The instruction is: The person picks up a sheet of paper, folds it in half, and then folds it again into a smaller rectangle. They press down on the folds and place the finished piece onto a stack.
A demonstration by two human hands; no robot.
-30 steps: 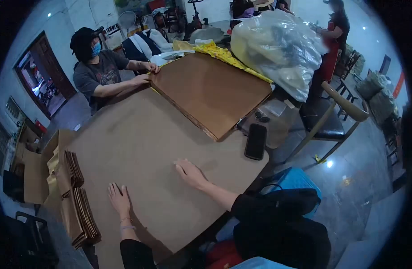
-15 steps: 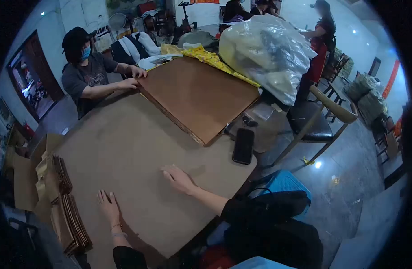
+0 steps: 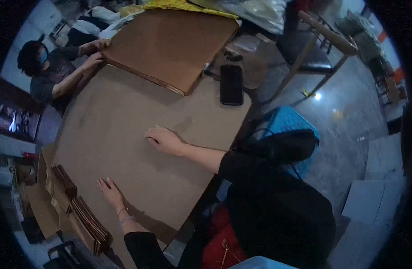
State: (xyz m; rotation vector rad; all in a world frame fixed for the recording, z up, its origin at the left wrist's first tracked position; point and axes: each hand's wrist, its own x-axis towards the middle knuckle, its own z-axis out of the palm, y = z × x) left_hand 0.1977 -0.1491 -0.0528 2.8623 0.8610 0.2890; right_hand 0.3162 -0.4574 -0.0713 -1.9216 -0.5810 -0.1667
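Observation:
My left hand (image 3: 111, 193) lies flat on the tan board-covered table (image 3: 125, 107), fingers apart and holding nothing. Farther right, my right hand (image 3: 163, 140) rests on the same surface with its fingers slightly bent and nothing in it. Beyond both hands is a stack of brown sheets (image 3: 165, 45), its left corner touched by a co-worker's two hands. A black phone (image 3: 232, 85) lies to the right of the stack. Folded brown cardboard pieces (image 3: 87, 222) stand in a row by the table's left edge, left of my left hand.
A masked co-worker (image 3: 53, 74) stands at the far left. A wooden chair (image 3: 327, 33) is at the upper right. A blue stool (image 3: 289, 116) with a black bag (image 3: 282, 145) on it is beside my right arm. Plastic bags (image 3: 259, 13) lie behind the stack.
The view has tilted down, so the table and stack appear higher. My right hand's fingers are a little more bent. My left hand remains flat on the table.

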